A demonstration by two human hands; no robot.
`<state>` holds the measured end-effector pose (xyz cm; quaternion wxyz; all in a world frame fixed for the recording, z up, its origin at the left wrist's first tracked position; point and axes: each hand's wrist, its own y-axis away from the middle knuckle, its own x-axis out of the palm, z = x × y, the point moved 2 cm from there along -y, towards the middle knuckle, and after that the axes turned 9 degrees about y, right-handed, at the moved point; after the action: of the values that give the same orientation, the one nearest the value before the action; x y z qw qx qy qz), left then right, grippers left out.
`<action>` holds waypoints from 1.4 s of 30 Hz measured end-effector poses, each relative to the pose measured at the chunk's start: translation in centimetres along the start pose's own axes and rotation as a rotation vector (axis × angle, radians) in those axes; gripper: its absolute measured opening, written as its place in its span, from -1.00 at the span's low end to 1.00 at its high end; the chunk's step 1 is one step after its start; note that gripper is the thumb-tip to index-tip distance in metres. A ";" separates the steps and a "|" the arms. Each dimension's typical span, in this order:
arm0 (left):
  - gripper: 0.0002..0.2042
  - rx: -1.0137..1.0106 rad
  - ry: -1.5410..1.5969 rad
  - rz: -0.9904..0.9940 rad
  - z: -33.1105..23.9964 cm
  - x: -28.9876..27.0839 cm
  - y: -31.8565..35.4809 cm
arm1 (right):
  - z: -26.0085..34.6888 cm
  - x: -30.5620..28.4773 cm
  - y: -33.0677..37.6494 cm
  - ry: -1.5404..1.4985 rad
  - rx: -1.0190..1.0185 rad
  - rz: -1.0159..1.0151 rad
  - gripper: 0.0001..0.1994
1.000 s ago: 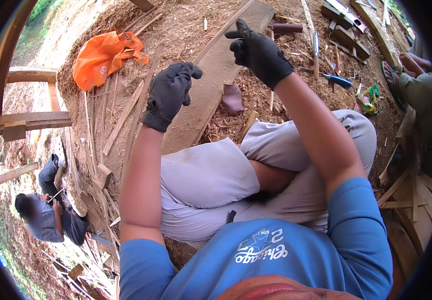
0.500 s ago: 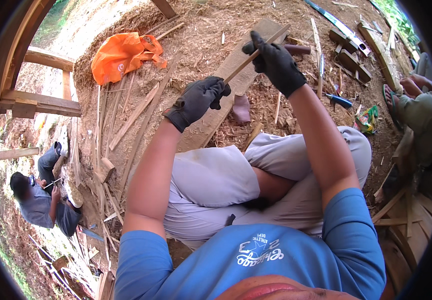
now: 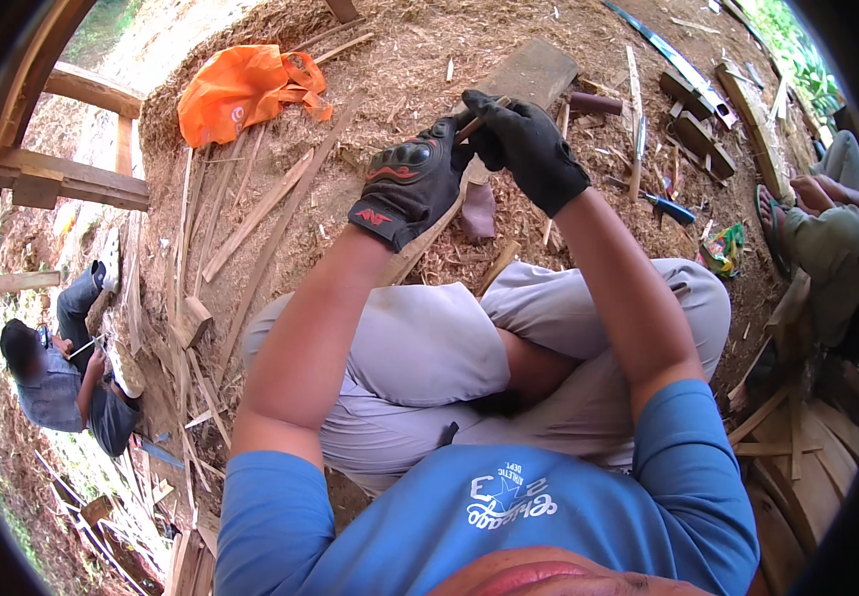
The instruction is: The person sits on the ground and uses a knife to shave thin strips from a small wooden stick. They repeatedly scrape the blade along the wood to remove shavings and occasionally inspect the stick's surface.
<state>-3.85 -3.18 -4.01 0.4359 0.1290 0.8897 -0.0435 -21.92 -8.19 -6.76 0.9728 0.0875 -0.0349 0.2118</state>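
In front of my crossed legs, both hands, in black gloves, come together over a wooden plank [image 3: 541,72]. A short length of thin wooden stick [image 3: 476,122] shows between them; the rest of it is hidden by the gloves. My left hand [image 3: 414,171], its knuckle guard turned up, is closed round the stick's left part. With fingers bent over it, my right hand [image 3: 531,151] grips the stick from the right. Just below the hands lies a piece of brownish-pink sheet [image 3: 479,212]. A dark brown cylinder [image 3: 596,102] rests beside the plank.
Wood shavings and strips [image 3: 258,215] cover the ground. An orange bag [image 3: 235,94] lies far left. At right are a handsaw [image 3: 663,55], wooden hand planes [image 3: 700,139] and a blue-handled tool [image 3: 670,209]. One person [image 3: 57,382] sits left, another [image 3: 832,223] right.
My hands have drawn closer together, the right one moving down and left. The stick has turned, so much less of it shows. My left glove has rolled, bringing its back into view.
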 end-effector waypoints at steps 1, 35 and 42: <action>-0.73 -0.050 -0.108 0.049 -0.2 -0.7 0.2 | 0.8 0.6 0.1 0.017 0.040 -0.043 -0.53; -0.72 -0.251 1.121 0.009 2.9 -2.1 -0.5 | -10.0 -11.6 -0.3 1.556 0.598 -0.170 -0.59; -0.73 -0.328 1.323 0.129 2.2 0.4 0.9 | -2.4 -10.4 3.3 1.533 0.521 -0.295 -0.58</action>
<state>-2.13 -2.71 -5.63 -0.1838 0.1134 0.9545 0.2056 -32.68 -9.01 -9.67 0.6929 0.1450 0.7013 0.0841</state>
